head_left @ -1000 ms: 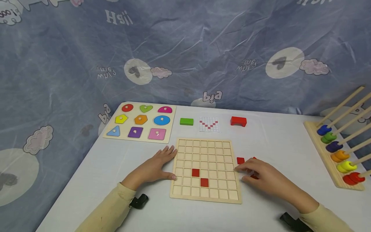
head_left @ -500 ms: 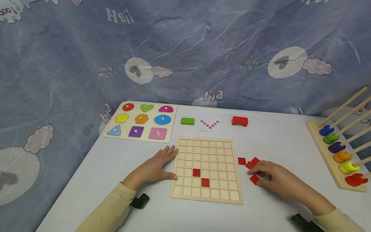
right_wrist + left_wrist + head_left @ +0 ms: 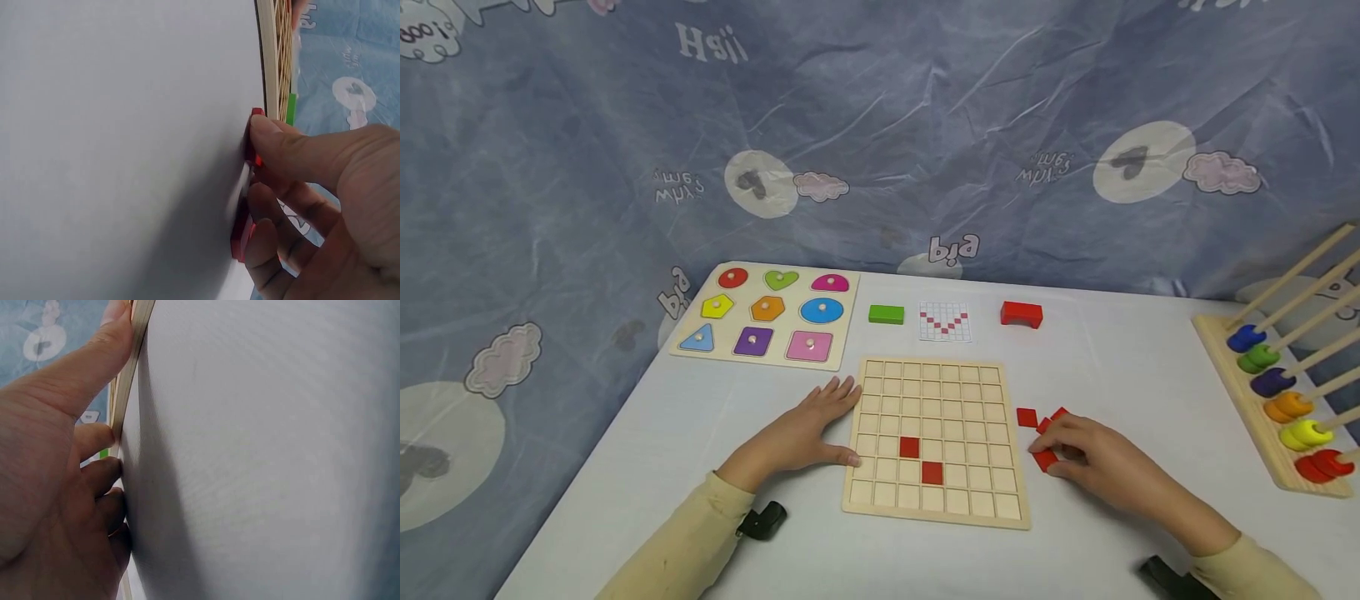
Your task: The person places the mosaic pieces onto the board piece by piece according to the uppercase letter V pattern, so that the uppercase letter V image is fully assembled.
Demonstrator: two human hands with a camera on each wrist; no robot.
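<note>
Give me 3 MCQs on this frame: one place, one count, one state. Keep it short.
1. Where do the loose red tiles lie?
A. right of the grid board
B. on the shape puzzle
C. left of the board

2. How many red tiles sit in the grid board?
A. none
B. two
C. five

3. What is the right hand doing?
A. resting flat on the board
B. lifting the green block
C. pinching a red tile on the table

Key: 1 A, the tiles lie on the table by the board's right edge. 2 B, two filled squares show in the head view. 3 C, thumb and fingers close on the tile in the head and right wrist views.
</note>
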